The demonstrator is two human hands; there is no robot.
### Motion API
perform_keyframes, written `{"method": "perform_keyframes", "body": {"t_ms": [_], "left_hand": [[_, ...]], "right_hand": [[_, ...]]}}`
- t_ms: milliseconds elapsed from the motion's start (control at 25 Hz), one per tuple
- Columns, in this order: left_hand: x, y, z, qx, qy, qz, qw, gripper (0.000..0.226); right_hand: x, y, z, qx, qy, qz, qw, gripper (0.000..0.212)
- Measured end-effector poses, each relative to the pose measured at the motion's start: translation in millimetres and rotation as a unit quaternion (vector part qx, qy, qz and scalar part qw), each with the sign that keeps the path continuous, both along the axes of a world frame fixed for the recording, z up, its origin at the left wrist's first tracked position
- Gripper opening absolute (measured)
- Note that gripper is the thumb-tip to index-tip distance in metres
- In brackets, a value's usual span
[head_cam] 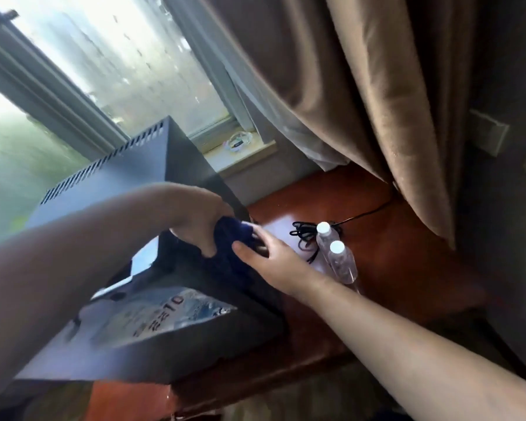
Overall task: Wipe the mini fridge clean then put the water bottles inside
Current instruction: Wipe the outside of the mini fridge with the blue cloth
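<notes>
The dark grey mini fridge stands on a reddish wooden table, its door swung open toward me with a printed label on it. At the fridge's front right corner my left hand grips a dark blue cloth. My right hand reaches in from the right, its fingers and thumb closing on the same cloth. Two clear water bottles with white caps lie side by side on the table just right of the hands.
A coiled black power cord lies on the wooden table behind the bottles. Beige curtains hang at the right. A window with a sill holding a small glass ashtray is behind the fridge.
</notes>
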State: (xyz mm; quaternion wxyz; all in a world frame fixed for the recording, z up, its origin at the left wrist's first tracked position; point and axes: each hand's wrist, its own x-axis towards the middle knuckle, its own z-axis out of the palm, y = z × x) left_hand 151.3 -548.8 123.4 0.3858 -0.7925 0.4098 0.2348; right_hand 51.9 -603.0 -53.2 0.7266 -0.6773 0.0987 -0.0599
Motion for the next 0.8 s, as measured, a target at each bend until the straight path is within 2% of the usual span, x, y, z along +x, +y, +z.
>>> {"method": "perform_keyframes", "body": {"t_ms": [120,320,400,560,680,800], "left_hand": [[-17,29,13,-0.072,-0.014,-0.040,0.997,0.050],[-32,56,0,-0.133,-0.074,-0.139,0.978,0.051],[-35,52,-14,-0.110,-0.097,-0.143,0.979,0.049],[-46,32,-70,-0.015,-0.107,-0.108,0.988,0.047],[-46,30,-133,-0.019,-0.091,-0.083,0.992,0.052],[-48,25,-205,0.000,-0.073,-0.072,0.995,0.046]], "right_hand": [[-9,23,16,-0.012,-0.024,-0.054,0.998,0.037],[-38,44,24,0.024,-0.018,-0.103,0.994,0.024],[-49,48,15,0.024,0.003,-0.124,0.992,0.029],[-62,51,-17,-0.001,0.084,-0.176,0.981,0.058],[-73,44,-50,0.004,0.142,-0.174,0.974,0.051],[-84,31,-95,0.022,0.186,-0.171,0.967,0.047]]}}
